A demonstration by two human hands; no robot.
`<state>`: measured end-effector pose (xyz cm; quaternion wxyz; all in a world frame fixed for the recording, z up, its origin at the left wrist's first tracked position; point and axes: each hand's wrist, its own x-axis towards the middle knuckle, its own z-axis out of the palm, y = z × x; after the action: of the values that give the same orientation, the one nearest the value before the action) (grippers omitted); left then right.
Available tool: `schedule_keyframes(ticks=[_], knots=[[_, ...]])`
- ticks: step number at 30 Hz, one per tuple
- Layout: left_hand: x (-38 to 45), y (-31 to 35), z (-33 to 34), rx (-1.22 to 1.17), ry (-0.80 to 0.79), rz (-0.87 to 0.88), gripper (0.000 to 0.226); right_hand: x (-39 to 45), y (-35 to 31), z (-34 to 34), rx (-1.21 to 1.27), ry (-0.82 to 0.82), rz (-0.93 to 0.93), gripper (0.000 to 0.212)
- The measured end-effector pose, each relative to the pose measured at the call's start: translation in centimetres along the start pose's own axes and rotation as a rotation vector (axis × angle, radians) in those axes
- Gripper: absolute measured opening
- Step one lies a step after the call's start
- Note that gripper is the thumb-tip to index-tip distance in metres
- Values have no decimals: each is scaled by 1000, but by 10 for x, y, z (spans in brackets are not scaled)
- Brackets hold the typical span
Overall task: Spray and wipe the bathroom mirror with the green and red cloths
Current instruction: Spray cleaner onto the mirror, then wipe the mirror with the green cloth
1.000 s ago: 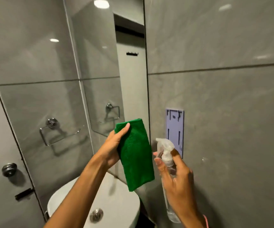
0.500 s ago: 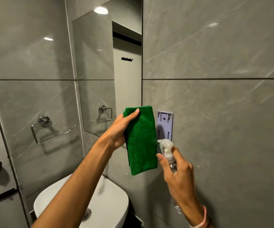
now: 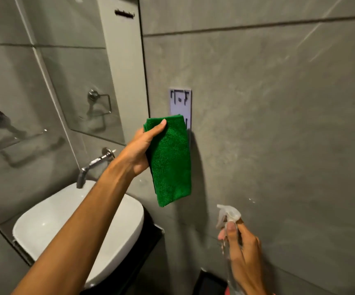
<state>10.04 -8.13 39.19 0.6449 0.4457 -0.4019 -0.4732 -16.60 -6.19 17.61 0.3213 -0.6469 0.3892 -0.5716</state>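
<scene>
The left hand (image 3: 138, 150) grips the folded green cloth (image 3: 170, 160), nearer the mirror (image 3: 91, 86) up-left; the right hand (image 3: 242, 252) clasps the spray bottle (image 3: 228, 216), lower.

Tap (image 3: 95, 165) above basin (image 3: 70, 222), mirror (image 3: 91, 81) above both, bracket (image 3: 180, 104) right.

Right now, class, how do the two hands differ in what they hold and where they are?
The left hand pinches a folded green cloth raised beside the mirror; the right hand grips a clear spray bottle lower down. The left arm reaches out above the white basin; the right sits near the frame's bottom. Both are closed on cleaning tools.
</scene>
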Motion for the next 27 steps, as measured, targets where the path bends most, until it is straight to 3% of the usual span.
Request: schedule_keyframes(ticks=[7,12,20,27], knots=[[-36,-100,0,6,51,-209,28,-62,85,-12,-33,138,389,50],[-57,-158,-9,-28,114,-380,21,-83,148,-11,-73,11,554,30],[-73,-198,-26,-46,251,-481,23,-68,184,18,-135,-85,501,29],[-71,-196,-37,-71,203,-440,19,-70,202,27,-118,-136,497,27]])
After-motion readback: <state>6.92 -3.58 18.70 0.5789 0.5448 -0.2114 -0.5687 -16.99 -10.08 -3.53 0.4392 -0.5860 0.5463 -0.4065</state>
